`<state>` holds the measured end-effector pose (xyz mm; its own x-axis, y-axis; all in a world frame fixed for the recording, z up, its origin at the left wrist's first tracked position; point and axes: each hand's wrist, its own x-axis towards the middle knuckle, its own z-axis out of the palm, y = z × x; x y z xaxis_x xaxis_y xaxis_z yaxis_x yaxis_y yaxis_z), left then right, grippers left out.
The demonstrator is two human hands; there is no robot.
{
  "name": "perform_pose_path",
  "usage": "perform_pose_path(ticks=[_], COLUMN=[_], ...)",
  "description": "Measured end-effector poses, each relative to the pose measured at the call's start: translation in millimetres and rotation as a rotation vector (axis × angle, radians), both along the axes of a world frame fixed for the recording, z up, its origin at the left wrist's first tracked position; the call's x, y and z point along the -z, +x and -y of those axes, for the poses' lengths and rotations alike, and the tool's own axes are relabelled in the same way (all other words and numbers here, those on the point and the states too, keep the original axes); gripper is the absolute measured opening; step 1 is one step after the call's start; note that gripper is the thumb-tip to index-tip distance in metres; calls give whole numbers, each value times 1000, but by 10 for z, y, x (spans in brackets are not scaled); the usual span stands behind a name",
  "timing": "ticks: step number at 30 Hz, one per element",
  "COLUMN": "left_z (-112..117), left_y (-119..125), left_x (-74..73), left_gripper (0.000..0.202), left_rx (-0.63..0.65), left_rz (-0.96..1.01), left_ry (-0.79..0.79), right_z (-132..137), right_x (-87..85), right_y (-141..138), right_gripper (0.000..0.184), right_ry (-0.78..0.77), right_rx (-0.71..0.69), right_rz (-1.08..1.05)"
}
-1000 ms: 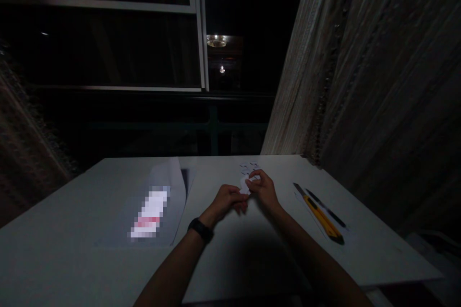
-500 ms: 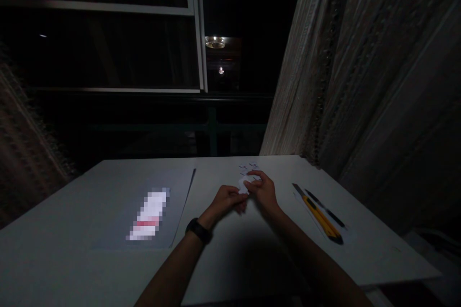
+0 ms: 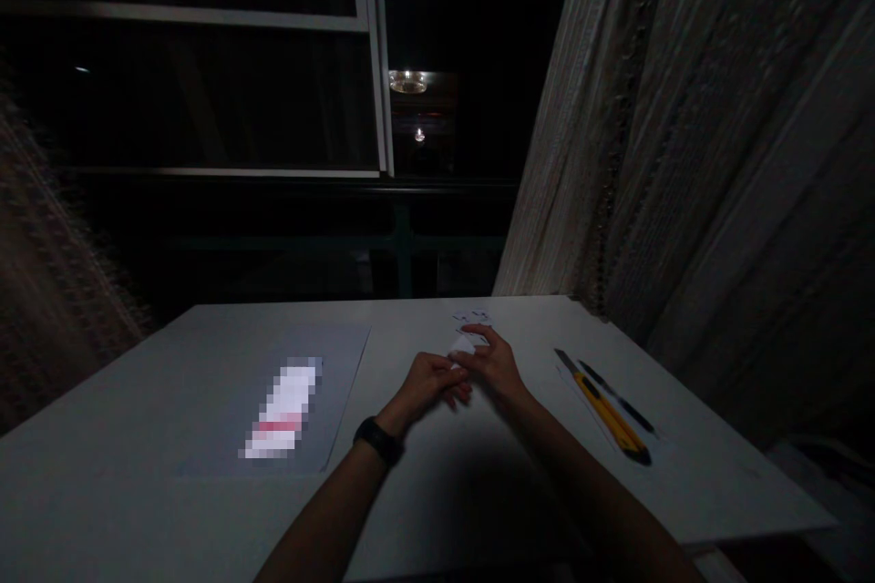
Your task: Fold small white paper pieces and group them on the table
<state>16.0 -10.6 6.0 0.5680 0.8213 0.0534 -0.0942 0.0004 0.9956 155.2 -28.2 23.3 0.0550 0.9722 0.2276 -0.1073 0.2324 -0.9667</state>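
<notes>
A small white piece of paper (image 3: 463,344) is held up between my two hands over the table. My left hand (image 3: 430,380), with a black watch (image 3: 379,441) on its wrist, pinches the paper's lower edge. From the right, my right hand (image 3: 497,363) grips it with thumb and fingers, the index finger stretched over the top. Just beyond the fingers lie several small paper pieces with dark marks (image 3: 471,316), partly covered by the right hand.
On the white table (image 3: 424,510), a yellow utility knife (image 3: 612,417) and a black pen (image 3: 619,398) lie at the right. At the left, a bright blurred-out screen (image 3: 283,405) rests on a large sheet (image 3: 348,383). Curtains (image 3: 567,137) hang beside the dark window.
The paper has tilted and dropped slightly between my fingers. My right hand has shifted a little left, closer to my left hand.
</notes>
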Motion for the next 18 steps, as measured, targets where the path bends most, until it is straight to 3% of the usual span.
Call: perform_pose_path(ticks=[14, 18], left_z=[11, 34], left_y=[34, 50], left_x=[19, 18], left_gripper=[35, 34], left_rx=[21, 9], left_rz=[-19, 8], left_ry=[-9, -25], right_z=[41, 43], right_x=[-16, -16], right_y=[-17, -25], right_gripper=[42, 47], right_ry=[-77, -58], right_rx=[14, 41], right_rz=[-96, -97])
